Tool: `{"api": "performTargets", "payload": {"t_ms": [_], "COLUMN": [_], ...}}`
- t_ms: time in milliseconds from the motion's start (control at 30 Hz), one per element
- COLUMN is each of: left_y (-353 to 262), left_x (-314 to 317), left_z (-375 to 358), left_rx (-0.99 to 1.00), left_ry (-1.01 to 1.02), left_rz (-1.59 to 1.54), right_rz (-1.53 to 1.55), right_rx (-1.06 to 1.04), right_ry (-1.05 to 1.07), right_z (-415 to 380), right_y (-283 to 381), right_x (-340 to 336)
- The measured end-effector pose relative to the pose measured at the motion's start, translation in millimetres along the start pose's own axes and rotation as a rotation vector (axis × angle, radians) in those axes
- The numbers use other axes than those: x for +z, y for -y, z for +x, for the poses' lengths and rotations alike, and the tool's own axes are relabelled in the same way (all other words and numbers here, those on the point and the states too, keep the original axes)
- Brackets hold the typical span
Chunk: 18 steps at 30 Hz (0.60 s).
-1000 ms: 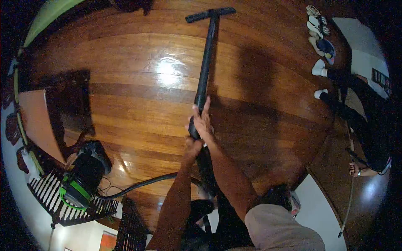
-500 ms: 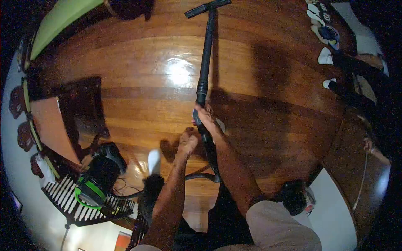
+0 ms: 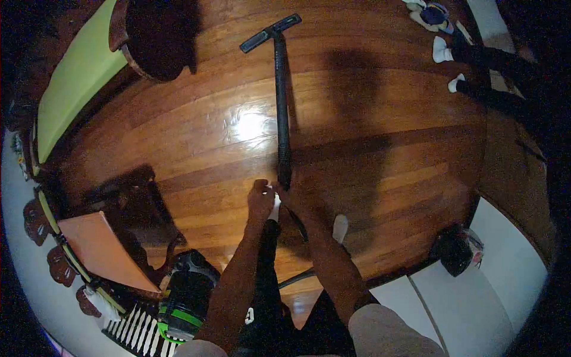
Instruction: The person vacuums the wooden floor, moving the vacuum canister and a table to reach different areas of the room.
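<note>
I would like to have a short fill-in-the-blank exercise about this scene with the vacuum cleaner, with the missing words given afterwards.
1. The floor nozzle is at the ____ end of the vacuum wand.
2. The hand gripping the wand is the ____ one.
3. The black vacuum cleaner has ____ trim.
4. The socks at upper right are ____.

Missing words: far; right; green; white.

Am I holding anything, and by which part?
Your right hand holds the vacuum wand by its near end, opposite the floor head; whether your left hand grips it is unclear.
</note>
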<state>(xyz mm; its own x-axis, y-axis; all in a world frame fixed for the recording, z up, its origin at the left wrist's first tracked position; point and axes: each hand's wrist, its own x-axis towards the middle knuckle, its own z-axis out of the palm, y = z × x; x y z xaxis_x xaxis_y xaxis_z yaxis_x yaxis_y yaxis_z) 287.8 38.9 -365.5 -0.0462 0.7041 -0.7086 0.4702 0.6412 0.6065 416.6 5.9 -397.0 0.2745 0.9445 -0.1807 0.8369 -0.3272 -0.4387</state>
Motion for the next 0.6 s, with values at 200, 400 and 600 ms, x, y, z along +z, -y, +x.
{"api": "performTargets", "payload": {"t_ms": [200,400,600], "left_y": [59.4,31.4,82.5], "left_x": [-56.4,-53.7,6.7], "left_z": [-16.5,-7.3,2.5], "left_rx": [-0.291,-0.156,-0.176], "left_ry": [0.157,0.159,0.230], "left_rz": [-0.511,-0.386,-0.257], "right_rz": [0.947,0.622,0.305], "right_rx": [0.705,0.428,0.159], "right_ry": [0.836,0.241,0.410], "right_z": [29.1,-3.7,-78.3], "right_y": [-0.4,17.8,25.4], "right_x": [-92.4,-107.2,-156.3]}}
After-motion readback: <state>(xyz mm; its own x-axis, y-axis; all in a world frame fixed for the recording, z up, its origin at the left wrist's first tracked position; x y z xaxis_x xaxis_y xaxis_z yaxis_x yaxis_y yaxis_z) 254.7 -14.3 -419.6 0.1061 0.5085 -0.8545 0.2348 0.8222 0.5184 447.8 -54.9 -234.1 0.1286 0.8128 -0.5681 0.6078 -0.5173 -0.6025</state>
